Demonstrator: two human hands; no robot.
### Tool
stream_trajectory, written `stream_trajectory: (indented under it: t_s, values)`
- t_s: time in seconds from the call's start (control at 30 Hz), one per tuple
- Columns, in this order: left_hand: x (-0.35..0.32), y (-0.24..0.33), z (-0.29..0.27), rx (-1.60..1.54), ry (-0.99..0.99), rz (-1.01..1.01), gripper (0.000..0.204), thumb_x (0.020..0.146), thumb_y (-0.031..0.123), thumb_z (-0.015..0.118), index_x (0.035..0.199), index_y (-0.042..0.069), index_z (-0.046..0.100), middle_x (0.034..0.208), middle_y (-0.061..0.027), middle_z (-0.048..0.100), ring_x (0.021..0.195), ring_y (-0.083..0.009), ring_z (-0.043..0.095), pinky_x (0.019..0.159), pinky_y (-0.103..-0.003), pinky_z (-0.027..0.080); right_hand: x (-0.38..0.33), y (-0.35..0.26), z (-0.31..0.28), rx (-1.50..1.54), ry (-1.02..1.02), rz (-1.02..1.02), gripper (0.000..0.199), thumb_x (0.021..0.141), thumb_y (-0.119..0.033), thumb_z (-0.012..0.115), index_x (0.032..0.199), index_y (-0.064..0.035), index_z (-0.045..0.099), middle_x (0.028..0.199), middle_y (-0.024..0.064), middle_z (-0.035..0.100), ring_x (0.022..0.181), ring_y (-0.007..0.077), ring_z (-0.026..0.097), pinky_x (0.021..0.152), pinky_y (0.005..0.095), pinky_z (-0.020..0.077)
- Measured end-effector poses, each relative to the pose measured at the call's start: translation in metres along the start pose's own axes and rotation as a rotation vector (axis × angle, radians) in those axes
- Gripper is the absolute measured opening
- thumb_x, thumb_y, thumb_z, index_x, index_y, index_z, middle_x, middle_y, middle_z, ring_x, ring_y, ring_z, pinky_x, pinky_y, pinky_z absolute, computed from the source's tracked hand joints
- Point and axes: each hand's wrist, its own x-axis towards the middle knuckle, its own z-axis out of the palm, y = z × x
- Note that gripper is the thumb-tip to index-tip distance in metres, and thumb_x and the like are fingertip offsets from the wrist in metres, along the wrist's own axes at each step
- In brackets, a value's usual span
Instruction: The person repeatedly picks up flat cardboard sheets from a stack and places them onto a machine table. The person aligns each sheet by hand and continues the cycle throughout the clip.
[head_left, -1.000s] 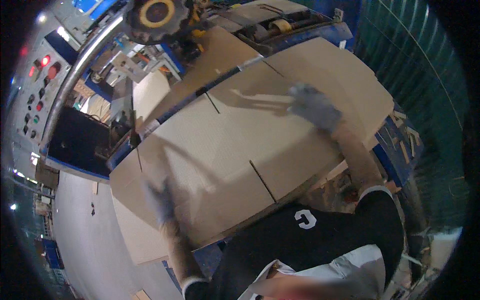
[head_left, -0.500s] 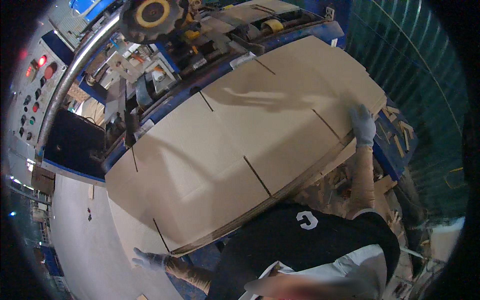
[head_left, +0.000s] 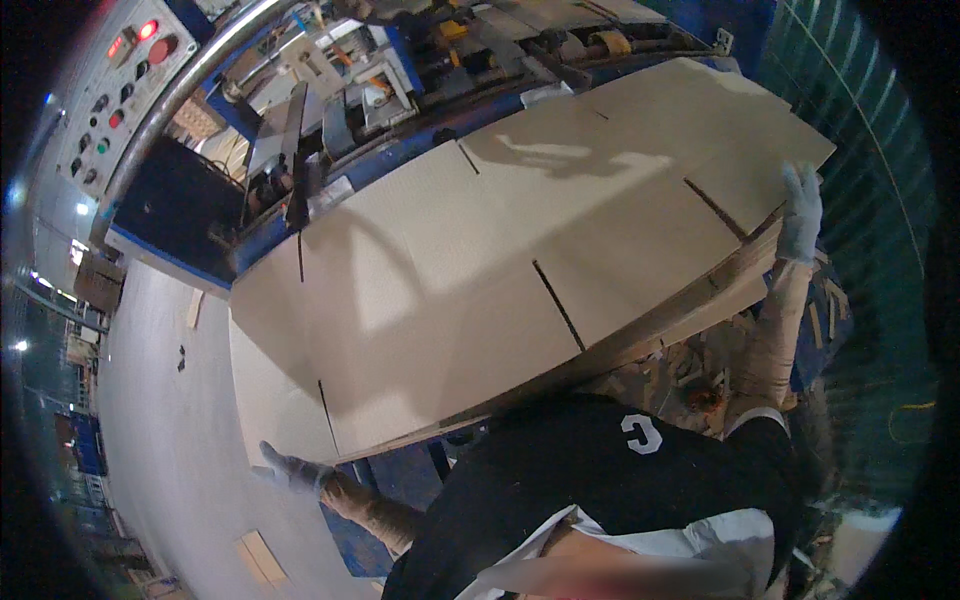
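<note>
A stack of large brown cardboard sheets [head_left: 470,300] with dark slots along its long edges lies across the front of a blue machine. My right hand [head_left: 802,215], in a pale glove, presses flat against the stack's right end, fingers stretched upward. Beneath that hand, the near edges of the sheets fan apart, with the upper ones lifted a little. At the near left corner, my left hand [head_left: 292,471], gloved too, rests against the sheets' edge with its fingers extended. Part of the left palm is hidden by the angle.
The blue machine [head_left: 165,215] with rollers stands along the far side. A control panel [head_left: 120,90] with lit red lights is at upper left. Cardboard scraps [head_left: 665,385] lie below the stack's right half. A green corrugated wall [head_left: 860,170] rises at right; grey floor [head_left: 190,400] stretches left.
The view has shifted. The stack's right end has risen, and its near edges have spread apart. My right hand has moved up and outward with that end; my left hand stays by the left corner.
</note>
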Motion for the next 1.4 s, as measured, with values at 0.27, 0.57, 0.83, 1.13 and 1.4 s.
stream_trajectory:
  t_s: [0.27,0.57,0.83,1.13,1.4]
  values:
    - [0.052,-0.021,-0.03,-0.41,-0.133,-0.116,0.067,0.081,0.033,0.07,0.13,-0.006,0.047,0.122,-0.0199,0.054,0.105,-0.0253,0.055,0.088,-0.039,0.046,0.06,-0.005,0.019,0.61,-0.019,0.433,0.042,0.085,-0.018,0.065,0.121,0.0011,0.056,0.116,0.0084,0.06,0.107,0.0213,0.057,0.09,0.0334,0.0457]
    - [0.082,-0.037,-0.039,-0.496,-0.424,-0.003,0.039,0.09,0.024,0.057,0.121,0.0,0.058,0.126,-0.0142,0.053,0.114,-0.0225,0.05,0.096,-0.036,0.04,-0.099,-0.106,-0.026,-0.235,-0.219,-0.01,0.045,0.09,-0.011,0.053,0.134,-0.0041,0.048,0.125,0.0132,0.057,0.114,0.0219,0.052,0.093,0.0364,0.0437]
    - [0.018,-0.03,-0.005,0.097,-0.447,0.194,0.068,0.086,0.03,0.065,0.138,-0.005,0.04,0.147,-0.0236,0.032,0.136,-0.0295,0.031,0.111,-0.038,0.023,-0.157,-0.131,-0.004,-0.303,-1.048,-0.861,0.04,0.073,-0.012,0.058,0.113,-0.0123,0.065,0.115,0.0149,0.062,0.11,0.0344,0.057,0.087,0.0468,0.05]
    - [0.026,-0.017,-0.043,-0.394,-0.274,-0.06,0.06,0.087,0.027,0.062,0.135,-0.003,0.043,0.126,-0.017,0.051,0.114,-0.0265,0.051,0.097,-0.038,0.041,-0.102,-0.19,-0.011,-0.25,-0.997,-0.837,0.042,0.062,-0.006,0.065,0.105,-0.0107,0.066,0.106,0.0135,0.066,0.097,0.0352,0.064,0.085,0.0445,0.0506]
    - [0.038,-0.028,-0.022,0.041,-0.333,0.767,0.028,0.091,0.01,0.056,0.116,-0.001,0.059,0.112,-0.0118,0.058,0.101,-0.0229,0.056,0.089,-0.033,0.047,-0.144,-0.157,0.015,-0.355,-1.17,-0.971,0.038,0.069,-0.011,0.063,0.107,-0.014,0.064,0.112,0.0093,0.063,0.109,0.0314,0.058,0.091,0.0436,0.0484]
